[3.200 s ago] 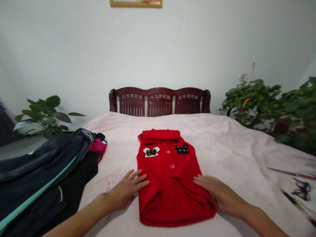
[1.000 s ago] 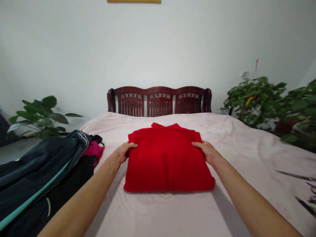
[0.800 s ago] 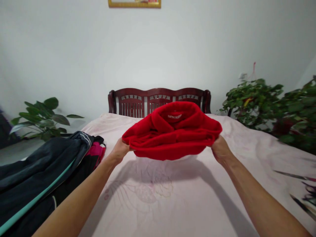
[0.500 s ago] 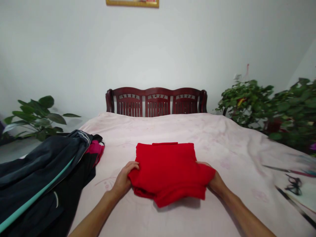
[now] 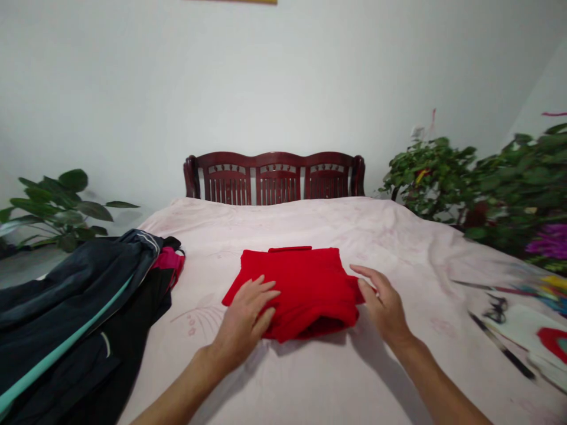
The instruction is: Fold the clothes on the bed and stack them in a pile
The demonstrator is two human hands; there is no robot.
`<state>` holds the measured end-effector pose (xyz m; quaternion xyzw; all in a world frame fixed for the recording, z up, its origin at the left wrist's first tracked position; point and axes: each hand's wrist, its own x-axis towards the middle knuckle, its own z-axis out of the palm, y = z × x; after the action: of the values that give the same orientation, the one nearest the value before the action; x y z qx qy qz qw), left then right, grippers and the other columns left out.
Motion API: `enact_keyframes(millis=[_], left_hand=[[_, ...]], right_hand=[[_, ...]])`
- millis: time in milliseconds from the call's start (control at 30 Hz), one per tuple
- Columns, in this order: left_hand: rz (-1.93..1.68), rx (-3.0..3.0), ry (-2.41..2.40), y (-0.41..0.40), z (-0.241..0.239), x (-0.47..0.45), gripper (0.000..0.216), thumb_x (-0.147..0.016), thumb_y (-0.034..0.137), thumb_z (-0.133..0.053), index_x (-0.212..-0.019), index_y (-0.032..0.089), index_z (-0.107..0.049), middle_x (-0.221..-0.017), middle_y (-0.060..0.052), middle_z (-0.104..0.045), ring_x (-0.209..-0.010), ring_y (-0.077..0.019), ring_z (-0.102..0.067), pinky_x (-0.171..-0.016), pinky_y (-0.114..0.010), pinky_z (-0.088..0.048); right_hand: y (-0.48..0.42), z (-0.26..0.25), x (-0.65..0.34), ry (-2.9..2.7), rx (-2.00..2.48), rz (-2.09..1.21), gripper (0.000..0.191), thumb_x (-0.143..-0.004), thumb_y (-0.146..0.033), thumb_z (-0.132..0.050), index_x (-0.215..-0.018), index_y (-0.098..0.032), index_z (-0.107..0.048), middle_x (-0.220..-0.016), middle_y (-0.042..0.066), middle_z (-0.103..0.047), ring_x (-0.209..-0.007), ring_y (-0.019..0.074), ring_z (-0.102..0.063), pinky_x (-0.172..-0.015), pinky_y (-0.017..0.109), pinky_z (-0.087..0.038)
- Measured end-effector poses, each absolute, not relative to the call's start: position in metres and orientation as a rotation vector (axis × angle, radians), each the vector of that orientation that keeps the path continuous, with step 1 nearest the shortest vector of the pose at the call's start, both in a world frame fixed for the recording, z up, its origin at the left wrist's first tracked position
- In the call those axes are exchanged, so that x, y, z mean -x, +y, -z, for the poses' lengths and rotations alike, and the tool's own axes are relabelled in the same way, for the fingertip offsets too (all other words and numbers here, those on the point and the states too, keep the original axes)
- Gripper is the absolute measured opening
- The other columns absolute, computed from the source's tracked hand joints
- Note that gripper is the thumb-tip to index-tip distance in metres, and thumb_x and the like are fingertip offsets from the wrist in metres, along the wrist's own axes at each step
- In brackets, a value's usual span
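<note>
Red and fleecy, our garment [image 5: 305, 277] seems mostly folded on the pale pink floral bedsheet [image 5: 212, 236], near edge untidied, our left hand [image 5: 243, 316] spread atop, right hand [image 5: 388, 310], fingers parted, at its right.

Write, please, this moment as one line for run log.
left hand: open, on red garment | right hand: open, at garment's right side, contact unclear | garment: folded, on bed | dark clothes: left of garment
</note>
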<state>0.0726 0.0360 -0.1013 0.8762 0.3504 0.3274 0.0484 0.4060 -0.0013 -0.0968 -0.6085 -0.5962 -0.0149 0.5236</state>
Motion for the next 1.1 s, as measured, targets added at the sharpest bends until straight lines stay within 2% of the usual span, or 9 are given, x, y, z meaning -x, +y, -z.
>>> enact_keyframes(millis=[33,100,167,333,467,600,867,1033,1100], left_hand=[[-0.943,-2.734,1.028,0.028,0.104,-0.085,0.047,-0.094,0.033,-0.053,-0.141,0.029,-0.052,-0.149,-0.004,-0.052,-0.145,-0.0263,-0.036,-0.121,-0.054,-0.026],[-0.854,-2.822,1.026,0.021,0.115,-0.103,0.069,-0.087,0.046,-0.064,-0.15,0.029,-0.04,-0.154,-0.009,-0.045,-0.147,-0.033,-0.03,-0.12,-0.061,-0.021],[-0.794,-2.856,1.073,0.024,0.13,-0.11,0.076,-0.081,0.051,-0.07,-0.149,0.029,-0.043,-0.155,-0.011,-0.043,-0.147,-0.0375,-0.03,-0.119,-0.065,-0.019],[-0.807,-2.853,1.092,0.035,0.159,-0.102,0.067,-0.079,0.043,-0.073,-0.142,0.032,-0.052,-0.157,-0.008,-0.041,-0.147,-0.0368,-0.028,-0.12,-0.064,-0.016],[-0.892,-2.802,1.066,0.029,0.163,-0.097,0.049,-0.083,0.034,-0.068,-0.132,0.032,-0.061,-0.155,-0.007,-0.045,-0.147,-0.0337,-0.029,-0.12,-0.062,-0.018],[-0.942,-2.707,1.166,0.025,0.162,-0.104,0.026,-0.091,0.029,-0.06,-0.116,0.03,-0.068,-0.146,-0.005,-0.055,-0.144,-0.0304,-0.036,-0.119,-0.063,-0.02],[-1.097,-2.572,1.203,0.021,0.162,-0.115,0.006,-0.086,0.025,-0.065,-0.089,0.027,-0.069,-0.13,-0.004,-0.065,-0.141,-0.0317,-0.041,-0.118,-0.066,-0.016],[-1.156,-2.524,1.254,0.022,0.164,-0.119,0.002,-0.084,0.024,-0.065,-0.084,0.026,-0.066,-0.122,-0.005,-0.068,-0.138,-0.0318,-0.045,-0.118,-0.065,-0.016],[-1.186,-2.509,1.277,0.022,0.165,-0.121,0.003,-0.085,0.023,-0.064,-0.084,0.026,-0.064,-0.121,-0.005,-0.068,-0.137,-0.0313,-0.046,-0.118,-0.065,-0.017]], right_hand=[[-0.005,0.095,-0.392,-1.578,1.405,0.071,0.04,-0.092,-0.037,-0.044,-0.122,-0.025,-0.067,-0.131,0.007,-0.066,-0.127,0.0266,-0.055,-0.114,0.045,-0.038],[-0.006,0.1,-0.375,-1.855,1.354,0.092,0.04,-0.095,-0.037,-0.044,-0.128,-0.03,-0.065,-0.134,0.003,-0.064,-0.131,0.0258,-0.052,-0.116,0.049,-0.034],[-0.003,0.117,-0.371,-2.014,1.385,0.078,0.039,-0.097,-0.035,-0.043,-0.131,-0.032,-0.062,-0.136,0.001,-0.063,-0.132,0.0247,-0.052,-0.116,0.052,-0.034],[0.004,0.16,-0.383,-1.989,1.451,0.117,0.044,-0.099,-0.033,-0.04,-0.141,-0.029,-0.054,-0.146,0.004,-0.054,-0.138,0.0237,-0.047,-0.115,0.051,-0.038],[0.002,0.165,-0.383,-1.912,1.433,0.118,0.042,-0.099,-0.031,-0.039,-0.135,-0.03,-0.059,-0.142,0.004,-0.058,-0.136,0.0236,-0.049,-0.113,0.052,-0.039],[0.002,0.165,-0.379,-1.86,1.429,0.127,0.039,-0.098,-0.032,-0.041,-0.131,-0.029,-0.062,-0.139,0.003,-0.06,-0.134,0.0236,-0.051,-0.113,0.051,-0.038],[0.004,0.169,-0.38,-1.775,1.416,0.077,0.035,-0.097,-0.036,-0.044,-0.122,-0.03,-0.068,-0.135,0.003,-0.064,-0.132,0.0241,-0.052,-0.113,0.051,-0.038],[-0.002,0.164,-0.378,-1.815,1.411,0.003,0.038,-0.097,-0.044,-0.044,-0.127,-0.031,-0.064,-0.141,0.003,-0.059,-0.138,0.0259,-0.046,-0.115,0.053,-0.033],[-0.004,0.163,-0.375,-1.839,1.451,0.018,0.041,-0.095,-0.048,-0.049,-0.129,-0.031,-0.063,-0.143,0.004,-0.057,-0.14,0.0277,-0.043,-0.116,0.055,-0.031]])
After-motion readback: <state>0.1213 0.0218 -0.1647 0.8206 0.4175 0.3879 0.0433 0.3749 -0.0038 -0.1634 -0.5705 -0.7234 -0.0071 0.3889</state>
